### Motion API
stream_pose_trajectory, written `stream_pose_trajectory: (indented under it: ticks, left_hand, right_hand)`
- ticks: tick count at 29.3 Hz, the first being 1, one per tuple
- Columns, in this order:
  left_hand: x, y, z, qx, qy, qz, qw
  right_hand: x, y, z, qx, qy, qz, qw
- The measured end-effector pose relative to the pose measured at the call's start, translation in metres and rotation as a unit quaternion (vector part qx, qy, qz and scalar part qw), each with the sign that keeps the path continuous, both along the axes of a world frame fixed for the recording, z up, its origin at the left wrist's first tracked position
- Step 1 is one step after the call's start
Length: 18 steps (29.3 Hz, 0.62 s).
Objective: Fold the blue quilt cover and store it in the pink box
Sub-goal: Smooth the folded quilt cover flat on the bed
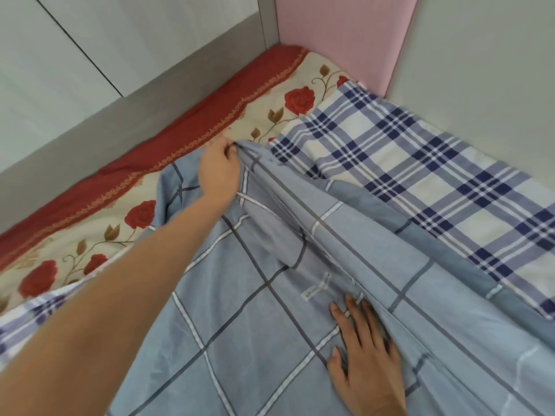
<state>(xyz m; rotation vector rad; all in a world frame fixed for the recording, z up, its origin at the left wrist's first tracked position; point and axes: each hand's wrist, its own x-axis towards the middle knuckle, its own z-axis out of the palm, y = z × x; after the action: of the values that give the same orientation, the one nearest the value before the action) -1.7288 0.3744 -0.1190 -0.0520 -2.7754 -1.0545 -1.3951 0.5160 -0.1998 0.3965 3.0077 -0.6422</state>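
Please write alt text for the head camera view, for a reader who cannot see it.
A person's left hand pinches the far edge of the blue quilt cover, while the right hand rests flat on it. A plaid sheet and a rose-patterned sheet lie beneath.

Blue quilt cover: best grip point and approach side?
Pinch the far corner of the blue quilt cover, where the left hand pinches it, reaching over from the near side. The layers bunch into a ridge there; elsewhere it lies flat, pinned under the right hand.
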Motion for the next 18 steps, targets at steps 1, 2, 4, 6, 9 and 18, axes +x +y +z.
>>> stream_pose_trajectory:
  ticks: [1, 2, 4, 6, 9, 18]
  left_hand:
    - [0.002, -0.005, -0.007, -0.021, -0.017, 0.019, 0.999]
    - [0.0, -0.01, -0.012, -0.043, -0.037, 0.036, 0.998]
    - [-0.002, -0.018, -0.024, -0.068, -0.095, 0.053, 0.992]
    - [-0.002, -0.018, -0.029, -0.13, -0.129, 0.063, 0.981]
    - [0.009, 0.008, -0.022, -0.253, -0.03, 0.02, 0.967]
    - [0.06, 0.111, -0.029, -0.227, -0.058, -0.539, 0.809]
  right_hand:
    - [-0.001, 0.0, -0.001, -0.01, 0.0, -0.002, 1.0]
    - [-0.004, 0.0, -0.001, -0.019, -0.006, 0.002, 1.0]
    - [-0.006, 0.0, -0.002, -0.015, -0.021, 0.012, 1.0]
    - [-0.006, -0.001, -0.003, -0.011, -0.016, 0.022, 1.0]
    - [-0.008, -0.002, 0.006, -0.017, -0.023, 0.011, 1.0]
    - [-0.006, 0.0, 0.006, -0.011, -0.053, -0.002, 0.999]
